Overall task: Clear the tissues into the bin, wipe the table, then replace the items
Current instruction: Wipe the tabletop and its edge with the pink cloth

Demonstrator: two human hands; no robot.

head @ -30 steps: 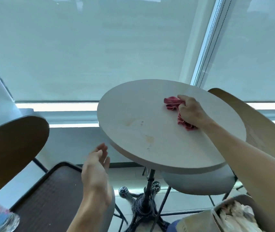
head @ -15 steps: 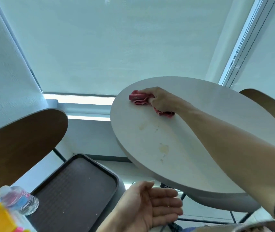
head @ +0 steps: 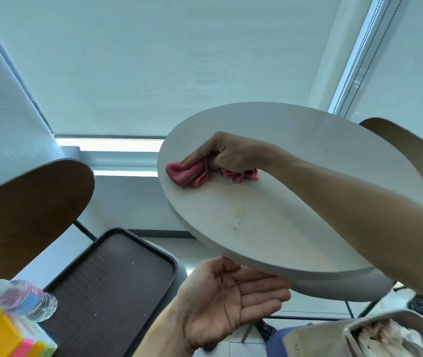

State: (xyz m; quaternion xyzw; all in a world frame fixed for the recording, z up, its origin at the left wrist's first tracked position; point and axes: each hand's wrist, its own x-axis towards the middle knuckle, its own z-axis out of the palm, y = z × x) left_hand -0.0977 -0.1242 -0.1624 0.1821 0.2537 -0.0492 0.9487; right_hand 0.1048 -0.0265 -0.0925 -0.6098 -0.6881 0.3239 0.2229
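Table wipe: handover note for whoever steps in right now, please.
Right hand grips the pink cloth, pressed on the round table near its left edge.
Left hand open, palm up, just under the near rim, holding nothing.
Tissues appear to be in the bin, bottom right.
Done: table cleared, wiping under way.
Left: yellowish stain mid-table not yet wiped; then put back the water bottle and coloured box, which sit beside the dark tray.
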